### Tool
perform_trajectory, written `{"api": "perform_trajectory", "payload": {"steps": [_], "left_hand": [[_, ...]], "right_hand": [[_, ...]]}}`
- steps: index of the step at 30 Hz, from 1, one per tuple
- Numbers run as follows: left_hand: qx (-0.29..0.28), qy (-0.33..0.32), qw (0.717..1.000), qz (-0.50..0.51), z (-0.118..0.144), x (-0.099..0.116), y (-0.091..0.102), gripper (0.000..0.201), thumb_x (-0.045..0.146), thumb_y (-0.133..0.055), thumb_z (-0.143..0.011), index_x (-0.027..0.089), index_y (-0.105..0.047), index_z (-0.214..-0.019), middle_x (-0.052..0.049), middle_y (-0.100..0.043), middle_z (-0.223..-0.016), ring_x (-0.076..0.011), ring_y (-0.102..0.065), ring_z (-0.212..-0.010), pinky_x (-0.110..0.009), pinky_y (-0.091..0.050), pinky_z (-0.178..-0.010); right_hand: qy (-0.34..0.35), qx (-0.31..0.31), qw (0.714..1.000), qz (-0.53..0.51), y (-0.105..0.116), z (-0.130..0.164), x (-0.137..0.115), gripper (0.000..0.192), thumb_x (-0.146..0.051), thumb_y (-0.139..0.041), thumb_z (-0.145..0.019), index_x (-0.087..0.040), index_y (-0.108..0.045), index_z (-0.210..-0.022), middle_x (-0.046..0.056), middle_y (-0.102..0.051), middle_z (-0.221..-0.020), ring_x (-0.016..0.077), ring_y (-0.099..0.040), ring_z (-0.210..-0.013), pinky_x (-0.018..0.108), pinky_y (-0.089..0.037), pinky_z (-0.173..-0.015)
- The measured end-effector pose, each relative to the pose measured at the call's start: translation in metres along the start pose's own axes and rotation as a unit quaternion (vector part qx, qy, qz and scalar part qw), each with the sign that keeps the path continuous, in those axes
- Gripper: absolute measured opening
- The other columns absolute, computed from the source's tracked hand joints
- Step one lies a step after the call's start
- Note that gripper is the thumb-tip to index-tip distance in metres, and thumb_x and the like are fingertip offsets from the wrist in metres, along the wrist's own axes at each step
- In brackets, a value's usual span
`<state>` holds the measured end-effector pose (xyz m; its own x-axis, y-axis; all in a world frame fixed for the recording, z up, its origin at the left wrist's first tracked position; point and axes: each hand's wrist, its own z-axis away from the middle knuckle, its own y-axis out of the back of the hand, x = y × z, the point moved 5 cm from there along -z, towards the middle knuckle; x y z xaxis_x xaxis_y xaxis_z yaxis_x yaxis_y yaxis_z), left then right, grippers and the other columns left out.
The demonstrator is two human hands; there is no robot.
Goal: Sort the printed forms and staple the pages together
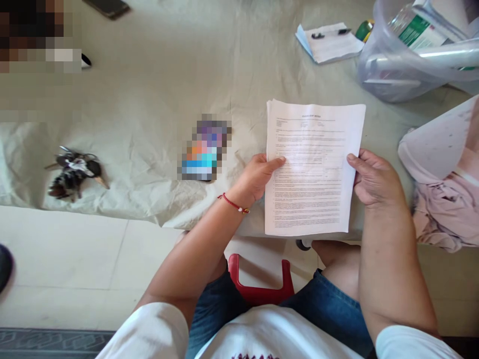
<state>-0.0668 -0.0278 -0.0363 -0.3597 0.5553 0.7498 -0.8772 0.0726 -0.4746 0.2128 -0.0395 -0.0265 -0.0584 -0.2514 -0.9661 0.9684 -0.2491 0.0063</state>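
Note:
Between my two hands is a stack of printed paper sheets (pixel 310 189), held up over the near edge of the covered table. My left hand (pixel 261 173) is closed on the left edge, its thumb lying on the top page. On the opposite edge, my right hand (pixel 374 174) grips the stack with its thumb in front and the fingers partly hidden behind. Small lines of text run down the top page under a heading. A smartphone (pixel 205 149) with a blurred, lit screen lies on the table to the left of my left hand.
A bunch of keys (pixel 77 172) lies at the left, and a dark phone (pixel 108 7) at the back. A notepad (pixel 333 44) with a pen stands near a translucent plastic basket (pixel 392 82). Pink cloth (pixel 439 204) lies at the right edge. Below is a red stool (pixel 262 294).

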Motion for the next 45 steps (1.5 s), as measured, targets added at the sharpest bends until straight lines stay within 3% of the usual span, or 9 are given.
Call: {"api": "perform_trajectory", "payload": {"steps": [8, 14, 18, 22, 27, 35, 40, 45], "left_hand": [[0.021, -0.041, 0.999, 0.007, -0.002, 0.0, 0.001, 0.029, 0.033, -0.094, -0.089, 0.014, -0.084, -0.108, -0.018, -0.09, -0.121, -0.0377, -0.085, -0.12, -0.054, -0.066, -0.113], [0.031, -0.063, 0.997, 0.017, -0.009, 0.004, 0.006, 0.029, 0.045, -0.087, -0.092, 0.018, -0.081, -0.101, -0.014, -0.089, -0.107, -0.0358, -0.084, -0.115, -0.048, -0.068, -0.104], [0.104, -0.098, 0.99, -0.004, -0.013, 0.012, 0.02, 0.014, 0.031, -0.08, -0.087, 0.021, -0.072, -0.08, -0.006, -0.081, -0.085, -0.0288, -0.082, -0.096, -0.039, -0.067, -0.089], [0.084, -0.107, 0.99, -0.036, -0.014, 0.015, 0.021, 0.011, 0.026, -0.081, -0.084, 0.021, -0.072, -0.08, -0.005, -0.08, -0.084, -0.025, -0.08, -0.087, -0.038, -0.066, -0.086], [0.114, -0.12, 0.986, -0.015, -0.014, 0.015, 0.021, 0.02, 0.032, -0.089, -0.083, 0.02, -0.076, -0.092, -0.008, -0.085, -0.094, -0.0269, -0.083, -0.095, -0.04, -0.068, -0.09], [0.101, -0.136, 0.986, 0.01, -0.014, 0.02, 0.017, 0.005, 0.019, -0.075, -0.081, 0.022, -0.072, -0.079, -0.004, -0.081, -0.083, -0.0251, -0.082, -0.094, -0.035, -0.067, -0.086], [0.119, -0.135, 0.984, -0.002, -0.014, 0.018, 0.02, 0.01, 0.024, -0.082, -0.084, 0.022, -0.073, -0.086, -0.004, -0.083, -0.089, -0.0231, -0.08, -0.087, -0.035, -0.065, -0.083], [0.117, -0.13, 0.985, -0.009, -0.014, 0.018, 0.02, 0.013, 0.031, -0.082, -0.089, 0.023, -0.072, -0.092, -0.006, -0.084, -0.094, -0.0275, -0.083, -0.102, -0.039, -0.067, -0.093]], "right_hand": [[0.038, 0.04, 0.998, 0.025, 0.014, -0.013, 0.008, 0.059, -0.055, -0.116, -0.049, -0.032, -0.081, -0.091, 0.0, -0.086, -0.099, 0.025, -0.08, -0.096, 0.045, -0.075, -0.089], [0.049, 0.048, 0.997, 0.035, 0.021, -0.012, 0.007, 0.055, -0.054, -0.114, -0.052, -0.031, -0.08, -0.089, 0.0, -0.086, -0.098, 0.0255, -0.081, -0.093, 0.048, -0.074, -0.091], [0.038, 0.043, 0.998, 0.041, 0.021, -0.008, 0.004, 0.058, -0.053, -0.114, -0.05, -0.028, -0.085, -0.094, 0.002, -0.087, -0.098, 0.0275, -0.082, -0.093, 0.051, -0.073, -0.096], [0.025, 0.043, 0.997, 0.06, 0.02, -0.006, 0.005, 0.057, -0.052, -0.114, -0.048, -0.027, -0.086, -0.091, 0.001, -0.087, -0.097, 0.0254, -0.081, -0.092, 0.047, -0.072, -0.1], [0.06, 0.087, 0.993, 0.053, 0.03, -0.009, 0.006, 0.048, -0.049, -0.112, -0.053, -0.028, -0.081, -0.084, 0.0, -0.084, -0.092, 0.021, -0.076, -0.082, 0.04, -0.071, -0.089], [0.081, 0.132, 0.988, 0.029, 0.05, -0.016, 0.005, 0.049, -0.051, -0.112, -0.053, -0.029, -0.081, -0.085, -0.001, -0.083, -0.089, 0.0187, -0.073, -0.078, 0.037, -0.069, -0.081], [0.048, 0.097, 0.994, 0.031, 0.042, -0.014, 0.007, 0.059, -0.055, -0.114, -0.045, -0.028, -0.079, -0.085, -0.001, -0.086, -0.094, 0.0212, -0.076, -0.084, 0.04, -0.071, -0.085], [0.022, 0.076, 0.997, 0.0, 0.023, -0.006, 0.004, 0.066, -0.044, -0.117, -0.041, -0.026, -0.079, -0.093, 0.004, -0.087, -0.098, 0.0254, -0.08, -0.094, 0.042, -0.072, -0.092]]}}
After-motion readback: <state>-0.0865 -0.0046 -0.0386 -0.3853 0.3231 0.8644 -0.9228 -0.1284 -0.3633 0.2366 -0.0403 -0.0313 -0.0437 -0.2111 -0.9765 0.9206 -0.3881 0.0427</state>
